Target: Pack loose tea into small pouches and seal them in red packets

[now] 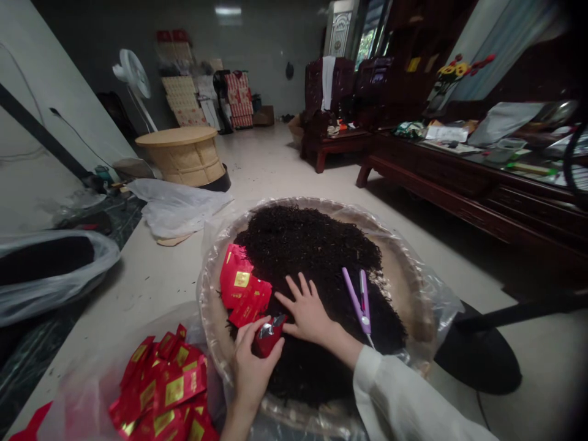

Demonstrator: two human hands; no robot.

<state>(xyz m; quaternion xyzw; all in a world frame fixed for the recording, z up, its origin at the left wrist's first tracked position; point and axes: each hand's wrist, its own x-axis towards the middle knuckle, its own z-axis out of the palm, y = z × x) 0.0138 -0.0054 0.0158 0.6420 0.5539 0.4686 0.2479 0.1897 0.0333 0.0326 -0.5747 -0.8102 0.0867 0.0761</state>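
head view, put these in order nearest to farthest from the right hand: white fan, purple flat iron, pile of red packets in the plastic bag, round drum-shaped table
From the right hand:
1. purple flat iron, just to its right
2. pile of red packets, lower left
3. round drum-shaped table, far left
4. white fan, behind that table

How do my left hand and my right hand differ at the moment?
The left hand is curled around a red pouch, while the right hand holds nothing, its fingers spread over the dark leaves. The right hand comes out of a pale sleeve; behind the left hand, only bare forearm shows. Both are bare and over the round tray.
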